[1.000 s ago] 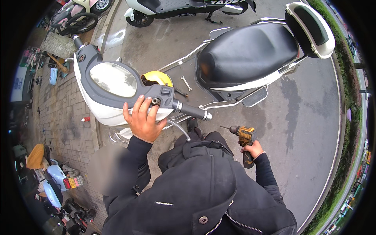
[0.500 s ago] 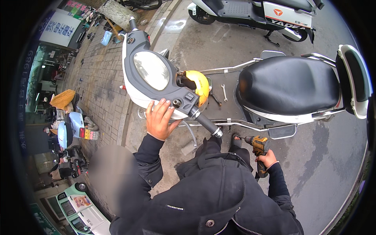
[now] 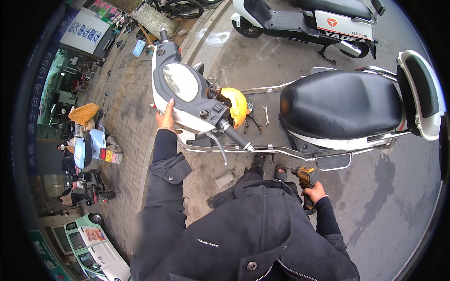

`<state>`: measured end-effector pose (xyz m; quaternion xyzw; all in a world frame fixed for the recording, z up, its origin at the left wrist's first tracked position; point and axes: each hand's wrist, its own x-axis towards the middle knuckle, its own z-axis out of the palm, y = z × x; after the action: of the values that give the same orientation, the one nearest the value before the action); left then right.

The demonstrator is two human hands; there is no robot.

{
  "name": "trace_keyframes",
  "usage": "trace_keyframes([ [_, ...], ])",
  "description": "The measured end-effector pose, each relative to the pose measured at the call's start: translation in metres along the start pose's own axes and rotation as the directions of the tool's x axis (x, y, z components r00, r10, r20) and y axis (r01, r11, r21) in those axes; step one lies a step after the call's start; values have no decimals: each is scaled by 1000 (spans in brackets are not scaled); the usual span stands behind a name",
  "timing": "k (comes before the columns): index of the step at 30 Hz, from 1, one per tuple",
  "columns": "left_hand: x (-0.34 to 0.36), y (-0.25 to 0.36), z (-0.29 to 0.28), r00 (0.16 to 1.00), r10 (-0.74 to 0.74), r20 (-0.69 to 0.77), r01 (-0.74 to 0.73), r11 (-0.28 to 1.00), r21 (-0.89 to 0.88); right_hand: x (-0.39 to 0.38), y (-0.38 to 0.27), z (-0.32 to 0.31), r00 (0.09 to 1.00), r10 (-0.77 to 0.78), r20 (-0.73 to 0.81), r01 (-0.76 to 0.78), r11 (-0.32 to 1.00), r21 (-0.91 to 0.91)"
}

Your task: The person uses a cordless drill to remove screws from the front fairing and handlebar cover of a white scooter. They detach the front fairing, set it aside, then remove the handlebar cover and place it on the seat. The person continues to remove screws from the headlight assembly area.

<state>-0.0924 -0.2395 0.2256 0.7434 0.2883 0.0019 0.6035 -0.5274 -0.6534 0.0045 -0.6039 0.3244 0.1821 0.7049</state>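
Note:
In front of me stands a white and grey electric scooter with a black seat (image 3: 342, 100). My left hand (image 3: 165, 119) is at the front edge of its handlebar cover (image 3: 161, 93), thumb lying on top and the other fingers curled over the front, mostly hidden. My right hand (image 3: 315, 191) is closed round the grip of a yellow and black cordless drill (image 3: 307, 175), held low at my right side with its nose toward the scooter. The near handlebar grip (image 3: 238, 139) and brake lever (image 3: 220, 147) lie between my arms.
On the footboard are a yellow helmet-like shell (image 3: 236, 107), a wrench (image 3: 266, 115) and a dark tool (image 3: 256, 122). Another white scooter (image 3: 304, 23) is parked beyond. To the left lie brick paving (image 3: 126, 117), parked scooters (image 3: 86, 150) and a small green-white van (image 3: 96, 246).
My left hand has slid from the near side of the handlebar cover to its front edge. The handlebar has turned slightly. My right hand keeps the drill low.

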Motion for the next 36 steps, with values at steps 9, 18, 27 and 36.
trace_keyframes([
  [9, -6, -4, -13, 974, 184, 129, -208, 956, 205, 5, 31, -5, 995, -76, -69, 78, 997, 22],
  [18, -64, -76, 22, 934, -348, 74, 353, 878, -322, -3, 62, -10, 994, -6, -105, 20, 990, 138],
  [27, -48, -122, 50, 956, 21, 293, 183, 738, -649, -3, 68, -21, 994, 13, -107, 1, 992, 127],
  [36, -43, -134, 59, 971, -90, 220, 217, 721, -658, -1, 49, -25, 993, -27, -119, 29, 999, 15],
])
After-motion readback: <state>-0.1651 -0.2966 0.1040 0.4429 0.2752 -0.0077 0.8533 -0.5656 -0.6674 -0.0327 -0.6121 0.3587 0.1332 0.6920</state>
